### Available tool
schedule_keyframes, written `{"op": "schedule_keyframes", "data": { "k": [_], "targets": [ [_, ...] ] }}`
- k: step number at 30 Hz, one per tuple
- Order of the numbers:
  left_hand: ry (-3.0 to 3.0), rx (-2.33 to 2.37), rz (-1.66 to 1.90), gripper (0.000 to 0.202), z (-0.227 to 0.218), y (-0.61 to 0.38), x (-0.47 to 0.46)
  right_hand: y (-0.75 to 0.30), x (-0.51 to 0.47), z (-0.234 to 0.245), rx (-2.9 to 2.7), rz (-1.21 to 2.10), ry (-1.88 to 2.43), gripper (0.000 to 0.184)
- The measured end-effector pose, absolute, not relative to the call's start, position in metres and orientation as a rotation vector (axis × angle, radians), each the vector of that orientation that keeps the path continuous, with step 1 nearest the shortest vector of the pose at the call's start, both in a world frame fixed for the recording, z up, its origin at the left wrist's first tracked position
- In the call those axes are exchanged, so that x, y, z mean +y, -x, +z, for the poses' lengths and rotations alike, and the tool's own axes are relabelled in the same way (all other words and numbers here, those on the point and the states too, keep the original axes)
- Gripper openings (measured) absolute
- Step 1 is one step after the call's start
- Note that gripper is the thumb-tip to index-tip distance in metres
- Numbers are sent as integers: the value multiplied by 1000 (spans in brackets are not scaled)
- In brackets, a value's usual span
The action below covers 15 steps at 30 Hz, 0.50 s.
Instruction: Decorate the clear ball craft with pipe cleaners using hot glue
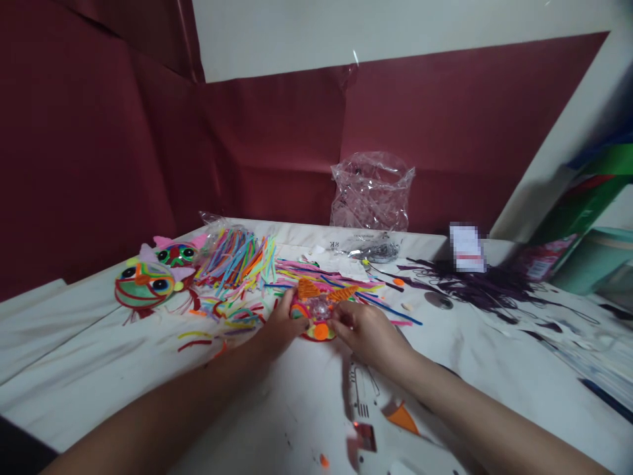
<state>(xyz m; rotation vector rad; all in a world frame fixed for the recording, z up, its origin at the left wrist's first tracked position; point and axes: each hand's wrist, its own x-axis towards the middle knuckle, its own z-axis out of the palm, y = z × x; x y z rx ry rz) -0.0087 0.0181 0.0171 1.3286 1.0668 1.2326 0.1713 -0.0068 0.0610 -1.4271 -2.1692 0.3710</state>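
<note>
A round animal face craft [320,332] made of colourful pipe cleaners, with two orange ears and an orange disc near its bottom, is tilted up above the table. My left hand [283,324] grips its left edge, thumb in front. At the right edge, my right hand [368,331] has thumb and forefinger closed against the craft. Whether a small piece is pinched there is hidden. Clear shiny material shows in the middle of the face. Loose pipe cleaners [395,315] lie right behind it.
Two finished-looking animal faces [143,287] sit at the left, near a bag of pipe cleaners [237,257]. Dark purple strands [484,290] spread at the right. A white device [363,396] with a red light lies in front. A clear bag [370,191] stands at the back.
</note>
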Motion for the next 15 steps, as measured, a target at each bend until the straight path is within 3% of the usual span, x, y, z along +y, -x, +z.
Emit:
{"op": "schedule_keyframes", "data": {
  "k": [6,15],
  "targets": [
    [-1356,896,1080,73,16,14,22,-175,-4,56,-2166,395,1369,14],
    [-1293,799,1091,76,3,16,26,-178,-1,55,-2161,384,1365,13]
  ]
}}
